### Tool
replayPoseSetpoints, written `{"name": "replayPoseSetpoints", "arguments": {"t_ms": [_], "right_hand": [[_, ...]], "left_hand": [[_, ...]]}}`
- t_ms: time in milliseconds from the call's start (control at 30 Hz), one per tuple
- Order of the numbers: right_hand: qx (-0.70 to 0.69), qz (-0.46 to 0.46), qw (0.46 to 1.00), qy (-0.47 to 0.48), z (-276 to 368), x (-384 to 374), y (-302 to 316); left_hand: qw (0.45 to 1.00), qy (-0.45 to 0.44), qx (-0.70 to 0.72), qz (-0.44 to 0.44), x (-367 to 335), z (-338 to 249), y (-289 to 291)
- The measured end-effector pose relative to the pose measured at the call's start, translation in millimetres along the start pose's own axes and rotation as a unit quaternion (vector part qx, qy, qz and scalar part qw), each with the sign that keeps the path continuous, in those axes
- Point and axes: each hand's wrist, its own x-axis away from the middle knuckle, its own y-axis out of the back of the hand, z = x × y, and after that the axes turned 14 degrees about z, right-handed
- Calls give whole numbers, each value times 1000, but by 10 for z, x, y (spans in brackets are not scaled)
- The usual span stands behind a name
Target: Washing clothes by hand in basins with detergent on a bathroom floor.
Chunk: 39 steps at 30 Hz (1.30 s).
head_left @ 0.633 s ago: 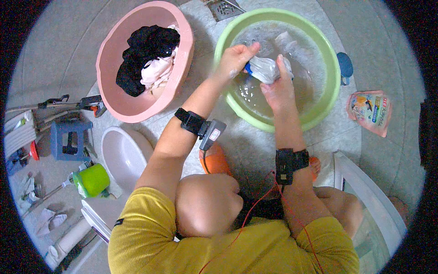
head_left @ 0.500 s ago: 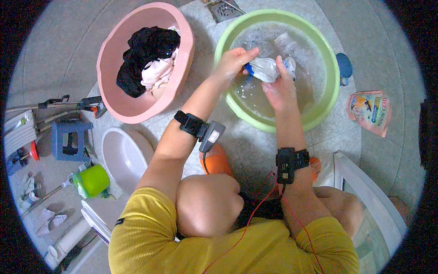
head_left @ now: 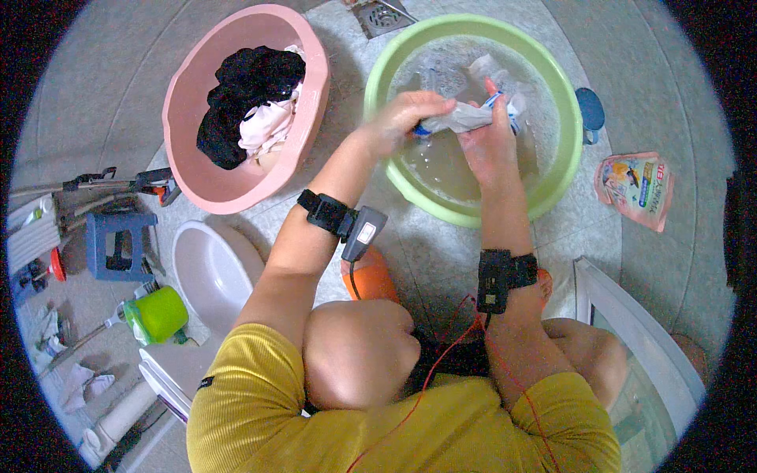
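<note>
A wet white cloth garment (head_left: 467, 119) with blue trim stretches between my two hands over the green basin (head_left: 377, 177). My left hand (head_left: 412, 113) is closed round one end of it, above the basin's left part. At the other end my right hand (head_left: 490, 150), palm up, grips the cloth between thumb and fingers; a fingertip shows beyond the fabric. The garment's exact kind I cannot make out. Murky, foamy water (head_left: 441, 169) fills the basin under my hands, and pale translucent fabric (head_left: 490, 67) lies in it just beyond my right hand.
A pink basin (head_left: 311, 118) with black garments (head_left: 252, 79) and a pale pink one (head_left: 268, 126) stands left. Nearer are a white basin (head_left: 209, 268), a blue-grey stool (head_left: 118, 244) and a green container (head_left: 162, 314). Right lie a blue cup (head_left: 590, 109) and a pink pouch (head_left: 635, 189).
The white cloth is drawn out longer and thinner between my hands. My right hand has turned and shifted a little, and more of the blue trim shows beside it.
</note>
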Motion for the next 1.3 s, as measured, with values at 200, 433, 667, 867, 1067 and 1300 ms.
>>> {"name": "replayPoseSetpoints", "arguments": {"t_ms": [200,433,667,867,1067,1300], "right_hand": [[90,2,992,-91,-47,8,63],[125,-125,975,-134,-170,34,256],[4,-179,977,-116,-533,13,196],[-52,-194,971,-129,-531,97,-128],[-163,-18,986,15,-543,93,292],[-53,-107,992,-38,-570,131,218]], "left_hand": [[975,-129,164,-72,-41,-45,-8],[893,-190,-298,-279,-313,157,-401],[791,-101,-534,-280,-326,119,-372],[801,-30,-524,-287,-306,161,-181],[764,-202,-572,-220,-427,256,-418],[791,-153,-517,-288,-373,330,-426]]}}
